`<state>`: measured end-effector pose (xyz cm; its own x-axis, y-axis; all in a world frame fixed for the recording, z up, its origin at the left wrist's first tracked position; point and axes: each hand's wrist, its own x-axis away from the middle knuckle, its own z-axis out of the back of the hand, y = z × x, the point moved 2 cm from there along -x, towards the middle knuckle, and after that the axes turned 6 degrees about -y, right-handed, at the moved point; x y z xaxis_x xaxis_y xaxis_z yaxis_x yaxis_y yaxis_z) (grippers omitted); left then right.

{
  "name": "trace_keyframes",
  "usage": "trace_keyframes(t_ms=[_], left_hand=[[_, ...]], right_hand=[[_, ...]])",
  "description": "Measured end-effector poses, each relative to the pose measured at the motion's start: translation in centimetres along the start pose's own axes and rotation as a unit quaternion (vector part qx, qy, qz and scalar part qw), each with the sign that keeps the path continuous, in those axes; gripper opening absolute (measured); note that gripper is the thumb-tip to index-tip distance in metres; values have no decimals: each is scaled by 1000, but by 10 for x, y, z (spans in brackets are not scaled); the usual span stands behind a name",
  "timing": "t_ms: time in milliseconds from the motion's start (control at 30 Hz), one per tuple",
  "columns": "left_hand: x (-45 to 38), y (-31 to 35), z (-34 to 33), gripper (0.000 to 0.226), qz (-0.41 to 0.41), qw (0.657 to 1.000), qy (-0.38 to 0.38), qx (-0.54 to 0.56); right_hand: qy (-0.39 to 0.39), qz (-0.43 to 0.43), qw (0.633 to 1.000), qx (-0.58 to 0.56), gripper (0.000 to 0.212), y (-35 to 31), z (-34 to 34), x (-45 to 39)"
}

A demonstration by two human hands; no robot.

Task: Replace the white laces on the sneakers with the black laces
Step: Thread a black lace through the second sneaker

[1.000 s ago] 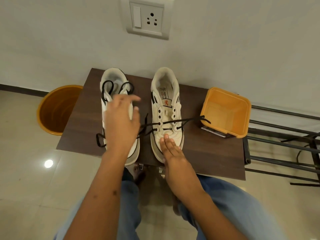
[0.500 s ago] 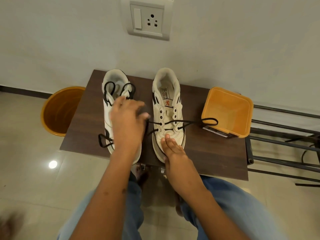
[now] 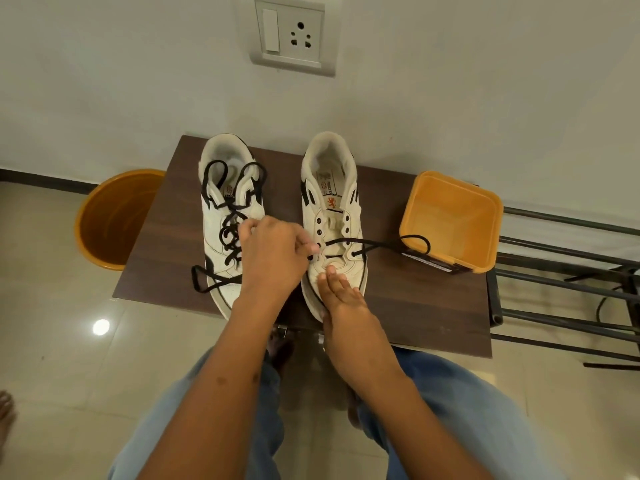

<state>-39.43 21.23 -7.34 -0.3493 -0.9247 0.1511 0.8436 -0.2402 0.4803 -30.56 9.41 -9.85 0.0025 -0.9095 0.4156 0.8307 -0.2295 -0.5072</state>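
Black lace (image 3: 367, 242) threaded through lower eyelets of right sneaker (image 3: 332, 216) on tabletop (image 3: 415, 306); end pinched by left hand (image 3: 273, 254), toe pressed by flat right hand (image 3: 341, 296); next eyelet to be threaded

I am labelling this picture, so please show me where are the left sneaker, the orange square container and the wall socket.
left sneaker (image 3: 216, 233): head view, on its white side panel beside the black lacing.
orange square container (image 3: 450, 223): head view, on its inner floor.
wall socket (image 3: 300, 34): head view, among the pin holes.
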Motion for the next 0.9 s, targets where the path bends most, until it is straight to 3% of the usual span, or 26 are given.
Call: trace_keyframes(t_ms=[67,167,200,233,367,533,633,767,833,900], left_hand=[[-2,-7,8,8,14,998,54,-8],[2,-31,38,15,136,967,215,20],[3,-38,44,17,159,958,238,12],[4,-40,45,22,151,962,228,-5],[-1,-15,19,17,-40,994,91,-45],[-1,-1,0,14,-23,995,25,-92],[0,-6,7,10,0,995,57,-86],[3,-31,38,14,136,962,235,-33],[2,-39,41,16,125,966,222,-51],[-1,-34,32,19,43,985,155,-65]], right_hand=[[0,-3,1000,-1,65,0,-1,0],[-2,-5,1000,2,66,1,-2,0],[-3,-5,1000,5,66,1,-2,0],[-3,-4,1000,8,66,1,-2,0],[3,-7,1000,10,65,-2,-2,-1],[-4,-8,1000,23,66,-2,0,-1],[1,-10,1000,28,65,-2,0,-1],[-1,-10,1000,26,65,-2,0,-1],[-3,-10,1000,29,65,-2,-1,-1],[-3,-12,999,32,64,-3,0,-2]])
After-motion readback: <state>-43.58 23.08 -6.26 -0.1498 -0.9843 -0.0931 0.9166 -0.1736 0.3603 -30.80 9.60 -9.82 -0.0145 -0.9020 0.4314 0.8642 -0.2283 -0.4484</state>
